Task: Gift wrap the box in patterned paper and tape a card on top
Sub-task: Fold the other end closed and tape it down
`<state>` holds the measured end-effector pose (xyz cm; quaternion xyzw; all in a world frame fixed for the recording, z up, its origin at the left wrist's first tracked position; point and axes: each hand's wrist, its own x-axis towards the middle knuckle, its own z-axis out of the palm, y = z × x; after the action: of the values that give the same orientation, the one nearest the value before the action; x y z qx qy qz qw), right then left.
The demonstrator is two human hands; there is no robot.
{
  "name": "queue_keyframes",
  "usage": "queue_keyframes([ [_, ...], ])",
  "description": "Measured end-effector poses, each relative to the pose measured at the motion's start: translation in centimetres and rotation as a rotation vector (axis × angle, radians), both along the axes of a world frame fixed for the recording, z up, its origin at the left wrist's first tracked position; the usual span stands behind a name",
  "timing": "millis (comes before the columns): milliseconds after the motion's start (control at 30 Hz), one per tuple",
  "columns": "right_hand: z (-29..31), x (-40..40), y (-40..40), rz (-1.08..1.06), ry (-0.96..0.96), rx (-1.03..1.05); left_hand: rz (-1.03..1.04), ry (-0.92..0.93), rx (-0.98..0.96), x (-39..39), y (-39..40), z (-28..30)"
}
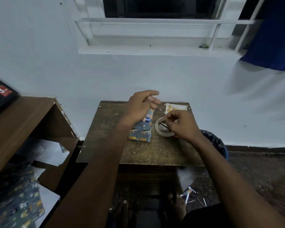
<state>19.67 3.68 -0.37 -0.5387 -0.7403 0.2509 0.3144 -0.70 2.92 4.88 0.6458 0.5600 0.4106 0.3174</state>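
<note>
Tape being worked at the roll, wrapped box just left of it, card at the far edge

Right hand (179,125) fingers are curled and pinched at the near-right rim of the tape roll (163,127), seemingly on the tape end, though the end itself is too small to make out; left hand (141,104) is held above the wrapped box (141,130) with fingers loosely curled, nothing seen gripped. The box lies on the small table (155,153), long axis running near-to-far, just left of the roll and under the left wrist. The card (176,107) is set flat at the far right table edge, beyond the right fingers and apart from the box. Judged: card not yet on top; the right hand is nearer the card, the left nearer the box
</note>
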Motion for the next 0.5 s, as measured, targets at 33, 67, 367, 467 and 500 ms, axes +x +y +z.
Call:
queue_keyframes([
  [33, 0.0, 0.5, 0.2, 0.015, -0.091, -0.030, 0.003, -0.079, -0.040, -0.1, -0.1, 0.4],
  [67, -0.1, 0.8, 0.4, 0.032, -0.177, -0.062, 0.006, -0.155, -0.072, -0.3, -0.1, 0.7],
  [367, -1.1, -0.3, -0.1, 0.058, -0.616, -0.037, 0.063, -0.406, -0.118, -1.0, -0.7, 0.9],
  [467, -0.6, -0.2, 0.1, 0.059, -0.537, -0.018, 0.056, -0.375, -0.154, -1.0, -0.8, 1.2],
  [500, -0.4, 0.1, 0.3, 0.049, -0.461, -0.014, 0.057, -0.349, -0.165, -0.9, -0.8, 1.2],
])
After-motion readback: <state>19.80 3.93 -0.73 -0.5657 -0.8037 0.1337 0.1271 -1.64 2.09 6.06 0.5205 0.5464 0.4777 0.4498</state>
